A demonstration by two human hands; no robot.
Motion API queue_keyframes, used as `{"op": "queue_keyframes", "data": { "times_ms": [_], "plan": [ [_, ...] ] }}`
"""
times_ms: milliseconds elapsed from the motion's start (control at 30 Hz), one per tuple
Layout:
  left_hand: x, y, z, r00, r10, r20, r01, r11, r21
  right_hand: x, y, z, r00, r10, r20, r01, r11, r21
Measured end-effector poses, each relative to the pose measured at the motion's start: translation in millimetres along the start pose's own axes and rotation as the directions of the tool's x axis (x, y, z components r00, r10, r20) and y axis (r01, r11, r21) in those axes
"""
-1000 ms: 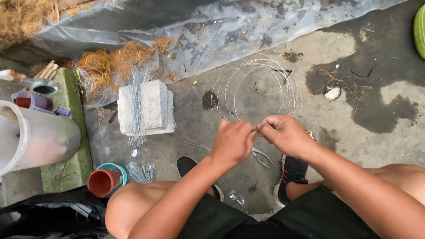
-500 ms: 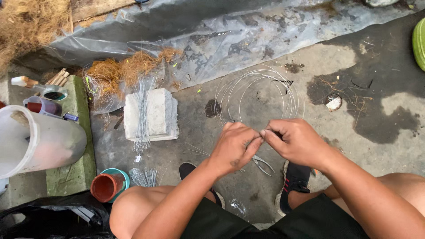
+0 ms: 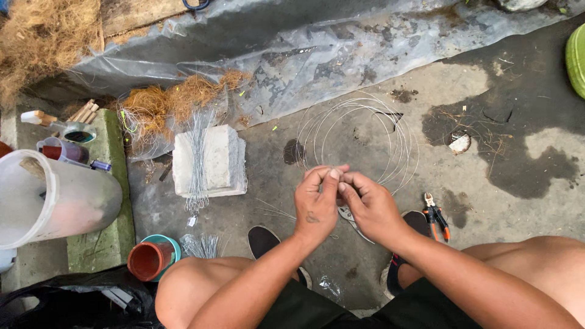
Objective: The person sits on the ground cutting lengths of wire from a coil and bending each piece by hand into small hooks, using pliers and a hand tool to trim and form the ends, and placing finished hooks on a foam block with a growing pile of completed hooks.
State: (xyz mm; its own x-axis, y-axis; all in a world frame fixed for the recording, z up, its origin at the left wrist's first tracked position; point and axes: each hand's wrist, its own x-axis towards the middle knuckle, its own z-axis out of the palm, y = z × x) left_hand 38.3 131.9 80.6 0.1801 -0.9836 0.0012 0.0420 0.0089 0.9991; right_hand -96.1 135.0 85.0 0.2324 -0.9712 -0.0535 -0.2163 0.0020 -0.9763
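Head view: stained concrete floor [image 3: 487,201] with plastic sheeting [image 3: 341,55], a white block [image 3: 219,159] and pliers [image 3: 436,216]. The left hand [image 3: 317,207] and right hand [image 3: 368,204] meet fingertip to fingertip, pinching thin wire from the wire coil [image 3: 359,137] lying just beyond them.

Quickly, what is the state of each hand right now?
Left hand: closed, fingertips pinching the thin wire.
Right hand: closed, fingertips pinching the same wire next to the left hand.

Outdoor yard workspace: concrete floor [image 3: 499,201], plastic sheet [image 3: 341,49], coir [image 3: 42,36]
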Motion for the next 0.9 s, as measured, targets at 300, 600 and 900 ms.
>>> {"op": "queue_keyframes", "data": {
  "times_ms": [300,600,900],
  "plan": [
    [13.5,-40.8,-15.0,0.966,-0.178,0.189,0.245,0.866,-0.437,3.3,8.8,-11.2,0.986,-0.158,0.061,0.164,0.980,-0.113],
    [16.8,-34.4,-28.8,0.893,-0.069,0.445,0.355,0.717,-0.600,9.1,47.4,-23.8,0.879,-0.079,0.470,-0.339,0.589,0.733],
    [-3.9,-2.1,-4.9,0.963,0.270,0.016,-0.271,0.962,0.037,-4.3,-11.2,-8.2,0.807,-0.589,-0.046,0.493,0.714,-0.496]
  ]
}}
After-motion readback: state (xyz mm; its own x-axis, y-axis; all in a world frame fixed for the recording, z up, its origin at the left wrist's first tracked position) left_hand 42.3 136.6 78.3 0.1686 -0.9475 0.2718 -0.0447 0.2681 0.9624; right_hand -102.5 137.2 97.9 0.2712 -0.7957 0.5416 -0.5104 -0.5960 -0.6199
